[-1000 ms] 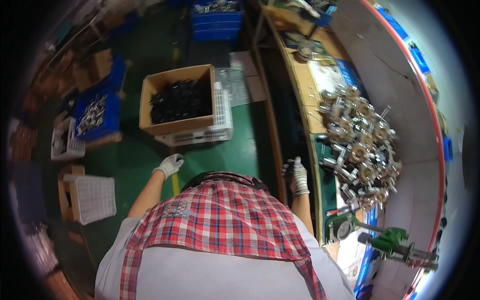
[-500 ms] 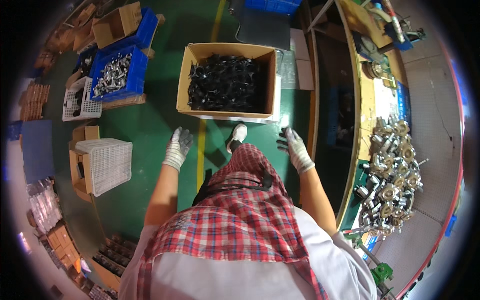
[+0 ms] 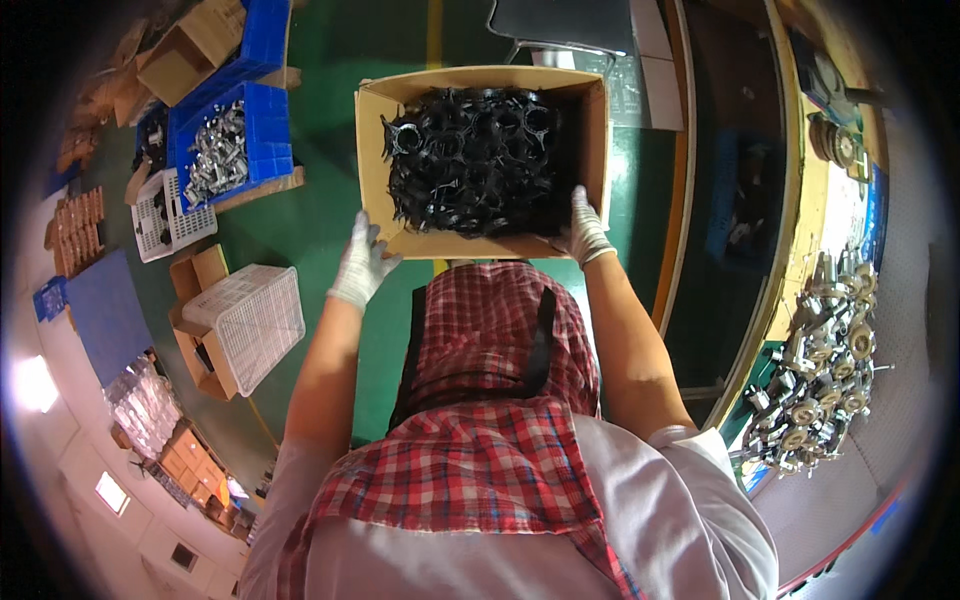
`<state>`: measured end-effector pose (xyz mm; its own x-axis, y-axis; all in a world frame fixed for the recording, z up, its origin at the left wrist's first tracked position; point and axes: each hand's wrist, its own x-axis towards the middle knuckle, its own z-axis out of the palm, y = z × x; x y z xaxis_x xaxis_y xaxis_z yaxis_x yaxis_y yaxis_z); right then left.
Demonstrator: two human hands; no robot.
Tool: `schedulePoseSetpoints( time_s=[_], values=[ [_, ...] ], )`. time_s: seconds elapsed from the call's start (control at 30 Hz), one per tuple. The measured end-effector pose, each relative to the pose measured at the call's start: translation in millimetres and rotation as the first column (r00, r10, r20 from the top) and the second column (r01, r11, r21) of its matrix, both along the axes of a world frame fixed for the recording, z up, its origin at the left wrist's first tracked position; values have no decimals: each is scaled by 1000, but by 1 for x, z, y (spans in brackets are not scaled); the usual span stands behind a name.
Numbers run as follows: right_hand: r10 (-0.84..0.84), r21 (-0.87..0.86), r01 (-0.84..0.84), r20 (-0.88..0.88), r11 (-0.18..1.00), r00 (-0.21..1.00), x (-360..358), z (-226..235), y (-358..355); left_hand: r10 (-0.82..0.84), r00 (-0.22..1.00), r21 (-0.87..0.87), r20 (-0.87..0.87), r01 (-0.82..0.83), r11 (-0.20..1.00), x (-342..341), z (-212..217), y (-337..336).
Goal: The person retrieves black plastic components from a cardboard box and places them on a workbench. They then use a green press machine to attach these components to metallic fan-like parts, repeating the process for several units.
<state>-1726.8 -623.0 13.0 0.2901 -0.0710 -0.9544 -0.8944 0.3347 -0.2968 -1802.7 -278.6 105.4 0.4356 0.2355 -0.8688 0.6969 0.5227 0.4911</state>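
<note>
An open cardboard box is right in front of my body, filled with a heap of black ring-shaped parts; its right inner side lies in shadow. My left hand, in a pale glove with grey fingers, grips the near left corner, fingers spread along two sides. At the near right corner my right hand, gloved alike, grasps the wall, partly reaching over the rim. Some fingertips are hidden by the cardboard. Whether the box rests on anything beneath it, I cannot tell.
On the left stand a blue bin of silver metal parts, a white slotted basket and a tipped white crate. A bench runs along the right with a pile of metal fittings. Beyond the box is a black flat-topped piece.
Both hands have moved forward from open air onto the near corners of the cardboard box. My body has come closer to the box, and the surroundings have shifted in view.
</note>
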Motion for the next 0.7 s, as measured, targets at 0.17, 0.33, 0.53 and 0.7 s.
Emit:
schedulePoseSetpoints(
  time_s=[0.17, 0.33, 0.53, 0.7],
  values=[
    [-230, 163, 278, -263, 947, 937, 2, -35, 11, 210, 955, 12, -208, -212, 977, 62, -56, -22],
    [-252, 146, 286, -214, 947, 944, 3, -54, 28, 71, 940, -143, -334, -125, 982, 61, -131, -9],
    [-185, 83, 185, -18, 979, 983, -17, -85, 84, -175, 955, 8, -241, 182, 983, 71, -145, -30],
    [-119, -2, 119, 46, 993, 992, -23, -95, 111, -339, 882, 85, -328, 385, 919, 81, -149, -45]
  ],
)
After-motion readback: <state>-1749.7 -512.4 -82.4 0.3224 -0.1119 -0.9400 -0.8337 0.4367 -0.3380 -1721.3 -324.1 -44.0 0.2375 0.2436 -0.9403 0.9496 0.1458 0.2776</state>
